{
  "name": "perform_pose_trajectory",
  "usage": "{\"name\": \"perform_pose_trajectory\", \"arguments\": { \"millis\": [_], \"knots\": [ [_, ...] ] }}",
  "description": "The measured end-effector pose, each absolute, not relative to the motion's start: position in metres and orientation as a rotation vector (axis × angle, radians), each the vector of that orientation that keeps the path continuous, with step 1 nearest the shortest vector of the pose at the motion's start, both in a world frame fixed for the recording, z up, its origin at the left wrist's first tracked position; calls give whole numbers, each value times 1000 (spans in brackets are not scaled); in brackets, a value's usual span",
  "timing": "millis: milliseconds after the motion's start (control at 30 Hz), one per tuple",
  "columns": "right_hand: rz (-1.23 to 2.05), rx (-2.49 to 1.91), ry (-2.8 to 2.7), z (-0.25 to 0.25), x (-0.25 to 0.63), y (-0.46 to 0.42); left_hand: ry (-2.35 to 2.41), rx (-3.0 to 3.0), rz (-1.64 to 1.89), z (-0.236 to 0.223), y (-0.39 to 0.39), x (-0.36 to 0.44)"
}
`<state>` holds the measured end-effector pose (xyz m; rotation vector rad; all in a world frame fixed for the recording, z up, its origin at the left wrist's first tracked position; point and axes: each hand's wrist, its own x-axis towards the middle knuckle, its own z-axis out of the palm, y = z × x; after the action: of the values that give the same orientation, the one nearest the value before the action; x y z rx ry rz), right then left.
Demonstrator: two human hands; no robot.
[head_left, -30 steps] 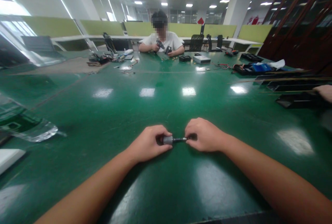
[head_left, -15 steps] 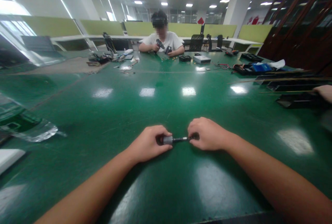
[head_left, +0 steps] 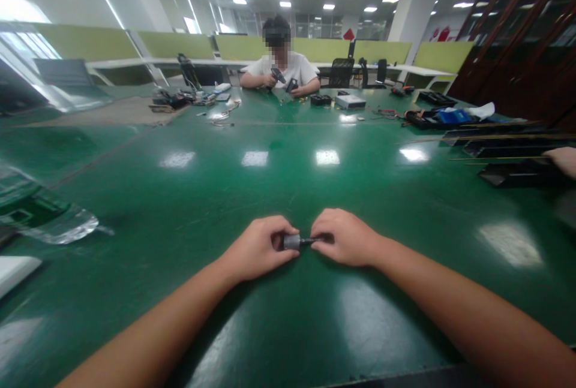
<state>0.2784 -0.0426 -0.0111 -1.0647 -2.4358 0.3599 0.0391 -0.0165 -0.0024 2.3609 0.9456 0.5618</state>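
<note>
Between the thumb and fingers of my left hand (head_left: 254, 249) is a short grey cylinder (head_left: 291, 242), lying sideways just above or on the green tabletop (head_left: 279, 190). A thin dark rod (head_left: 305, 241) sticks out of the cylinder's right end. My right hand (head_left: 348, 238) pinches this rod with thumb and fingers, close to the cylinder. Its fingers cover the rod's far end. The exact kind of the cylinder and rod cannot be made out.
A clear plastic bottle (head_left: 49, 211) lies at the left, near a white object (head_left: 18, 271). Across the table, a person (head_left: 281, 67) holds a drill-like tool. Black channel pieces (head_left: 517, 173) and another person's hand (head_left: 562, 161) are at the right. A tool bag (head_left: 443, 118) lies behind.
My right hand has moved left along the rod toward the cylinder, so less of the rod shows. My left hand stays in place on the cylinder.
</note>
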Motion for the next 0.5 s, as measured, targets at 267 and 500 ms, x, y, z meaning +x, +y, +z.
{"name": "perform_pose_trajectory", "arguments": {
  "millis": [267,500],
  "knots": [
    [287,-1005,-2377,-23,258,-44,891,2414,463,9,-17,38],
    [298,-996,-2354,-18,264,-49,910,2444,447,11,-15,34]
  ]
}}
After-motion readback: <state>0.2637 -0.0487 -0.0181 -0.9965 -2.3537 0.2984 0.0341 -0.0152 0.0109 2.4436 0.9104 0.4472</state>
